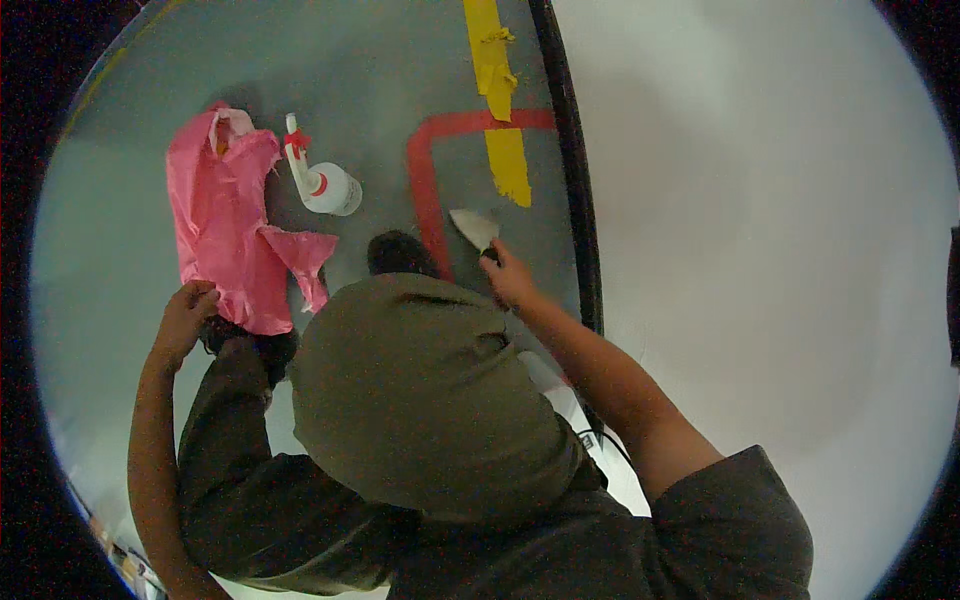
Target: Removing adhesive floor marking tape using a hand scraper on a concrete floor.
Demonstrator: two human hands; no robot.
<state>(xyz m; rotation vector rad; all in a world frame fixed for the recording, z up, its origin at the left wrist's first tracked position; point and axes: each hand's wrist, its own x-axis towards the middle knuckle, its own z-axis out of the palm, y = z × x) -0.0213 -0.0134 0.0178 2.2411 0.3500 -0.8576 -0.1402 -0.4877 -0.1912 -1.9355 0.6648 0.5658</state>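
My right hand grips the dark handle of a scraper. Its broad pale blade is just above or on the grey-green floor, inside a corner of red floor tape. Beyond the blade runs yellow floor tape, torn at its near end and crumpled farther up. My left hand, fingers bent, is at the near-left corner of a torn pink plastic bag; whether it grips the bag is unclear. Right of the bag is a white plastic bottle with a long spout and red parts.
A black baseboard edges the floor along a white wall close on my right. My dark shoe stands beside the red tape. A thin black cable shows near the wall behind my right arm.
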